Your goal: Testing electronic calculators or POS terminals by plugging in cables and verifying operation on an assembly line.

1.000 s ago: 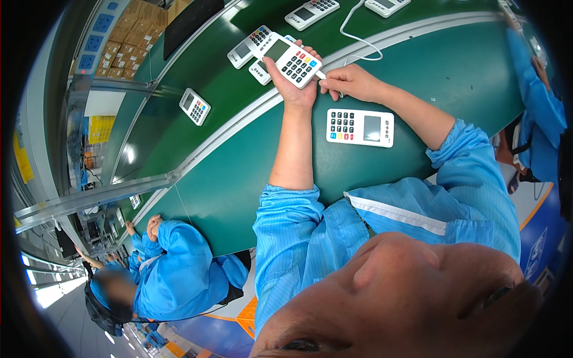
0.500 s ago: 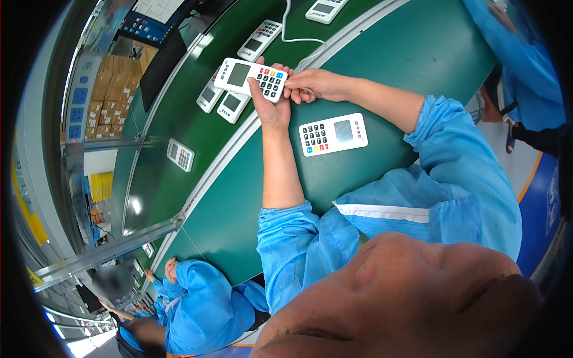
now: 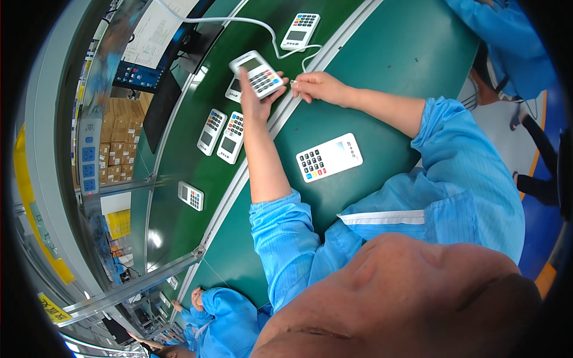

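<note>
My left hand [image 3: 256, 110] is closed around a white payment terminal [image 3: 263, 80], its thumb along one side, with the keypad and grey screen facing up. Just right of it, my right hand [image 3: 319, 88] pinches the end of a white cable [image 3: 305, 62]; a small pale tip shows at the fingers. A gap separates this hand from the held terminal. Closer to me, another white payment terminal [image 3: 329, 157] lies face up on the green table [image 3: 382, 77].
Beyond a metal rail [image 3: 230, 191], several more terminals lie on a darker green surface, among them one [image 3: 299, 31] near the cable and a pair [image 3: 231, 138] side by side. A monitor [image 3: 140, 76] stands at far left. Co-workers in blue sit lower left [image 3: 224, 325] and upper right [image 3: 513, 42].
My right hand and the cable end have come away from the held terminal's edge. My left hand has tilted the terminal. The whole view has shifted somewhat.
</note>
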`<control>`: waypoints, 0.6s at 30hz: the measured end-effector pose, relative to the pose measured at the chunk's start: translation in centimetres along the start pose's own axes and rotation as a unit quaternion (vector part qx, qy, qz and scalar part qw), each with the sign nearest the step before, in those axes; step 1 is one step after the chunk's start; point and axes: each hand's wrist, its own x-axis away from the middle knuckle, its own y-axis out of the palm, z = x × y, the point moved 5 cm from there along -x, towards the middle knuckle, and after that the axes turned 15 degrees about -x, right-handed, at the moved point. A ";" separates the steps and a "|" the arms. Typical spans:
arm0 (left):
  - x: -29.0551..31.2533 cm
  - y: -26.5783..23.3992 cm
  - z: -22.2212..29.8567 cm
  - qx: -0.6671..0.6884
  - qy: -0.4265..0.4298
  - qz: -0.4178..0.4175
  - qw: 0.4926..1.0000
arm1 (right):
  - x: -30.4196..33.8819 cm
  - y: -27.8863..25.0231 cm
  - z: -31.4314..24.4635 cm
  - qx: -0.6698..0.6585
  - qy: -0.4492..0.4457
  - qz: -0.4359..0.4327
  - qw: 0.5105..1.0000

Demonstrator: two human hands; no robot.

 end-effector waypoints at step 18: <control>11.0 3.1 1.5 -0.395 0.063 -0.031 0.916 | -1.1 -1.5 0.8 -0.047 -0.007 0.025 0.999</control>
